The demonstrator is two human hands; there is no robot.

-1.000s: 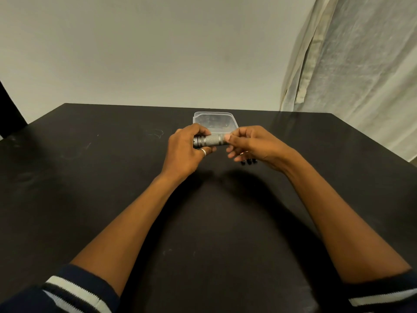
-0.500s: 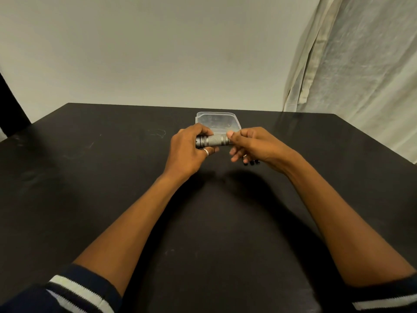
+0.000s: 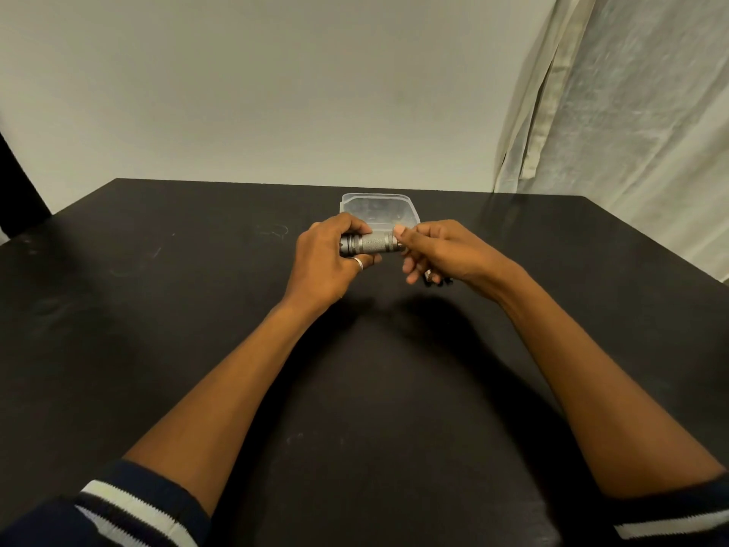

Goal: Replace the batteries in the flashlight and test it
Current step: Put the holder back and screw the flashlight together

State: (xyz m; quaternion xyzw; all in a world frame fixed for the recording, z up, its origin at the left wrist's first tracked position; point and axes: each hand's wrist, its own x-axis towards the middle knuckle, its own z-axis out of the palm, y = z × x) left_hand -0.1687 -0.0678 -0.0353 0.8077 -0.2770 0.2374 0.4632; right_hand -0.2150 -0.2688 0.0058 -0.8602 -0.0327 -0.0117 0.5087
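Observation:
A small grey metal flashlight (image 3: 371, 244) with a knurled body lies level between both hands, above the black table (image 3: 197, 309). My left hand (image 3: 327, 262) wraps its left, head end. My right hand (image 3: 438, 250) pinches its right, tail end with thumb and forefinger. A thin black cord or strap (image 3: 436, 283) hangs under my right hand, close to the tabletop. The tail cap itself is hidden by my fingers.
A clear plastic container (image 3: 376, 209) sits on the table just behind the hands; its contents are hard to make out. A pale curtain (image 3: 631, 132) hangs at the right, past the table's right edge. A dark object (image 3: 15, 191) stands at the far left.
Both hands keep the flashlight in nearly the same spot. My right fingers have shifted slightly around the tail end.

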